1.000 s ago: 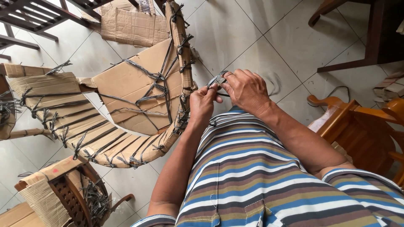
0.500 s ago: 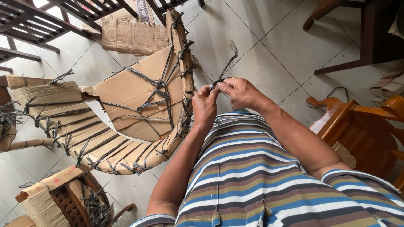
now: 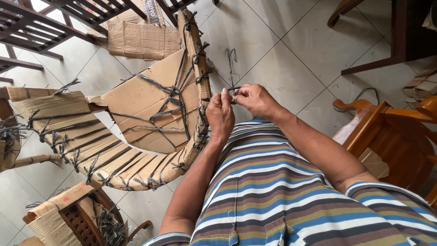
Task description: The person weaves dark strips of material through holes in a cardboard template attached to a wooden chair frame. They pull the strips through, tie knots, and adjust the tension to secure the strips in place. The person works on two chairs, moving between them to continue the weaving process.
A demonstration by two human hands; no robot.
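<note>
Pinching the dark strap [image 3: 232, 68] between our left hand [image 3: 220, 114] and right hand [image 3: 256, 100] at centre frame — we are keeping it taut (beside the cardboard-wrapped chair [image 3: 136, 118]).

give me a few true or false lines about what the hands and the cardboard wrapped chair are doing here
1. Both hands pinch a thin dark cord. True: the left hand and right hand meet on the cord in front of the striped shirt.
2. The cardboard-wrapped chair is bound with dark cord. True.
3. The floor is bare wood planks. False: the floor is pale tiles.
4. The right hand rests on the bare wooden chair. False: that chair stands apart, untouched.
5. A flat cardboard sheet lies on the floor beyond the wrapped chair. True.
</note>
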